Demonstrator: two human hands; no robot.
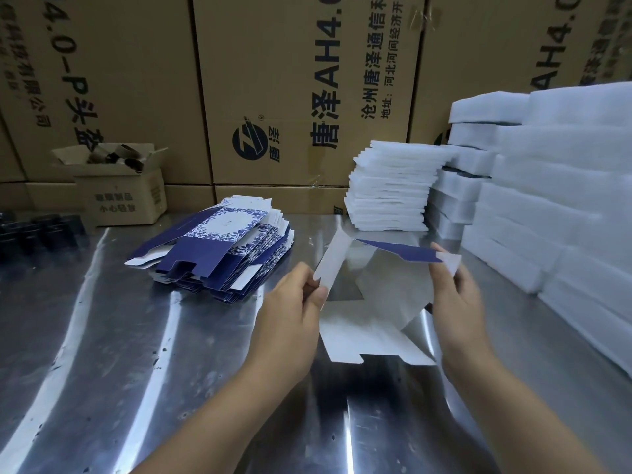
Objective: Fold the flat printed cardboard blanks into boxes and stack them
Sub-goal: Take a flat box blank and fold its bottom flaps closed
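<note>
A half-opened cardboard blank (372, 302) stands between my hands above the metal table (136, 336), its white inside facing me and a strip of blue print along its far top edge. My left hand (294, 302) pinches the blank's left flap between thumb and fingers. On the right, my right hand (451, 289) grips its right edge near the top corner. A pile of flat blue-and-white floral blanks (219, 248) lies on the table to the left, beyond my left hand.
White foam pads are stacked in the middle back (390, 189) and in tall piles along the right (547, 186). A small open carton (119, 186) holding cardboard tubes sits back left, with black items (37, 230) beside it. Large printed cartons (290, 90) wall off the back.
</note>
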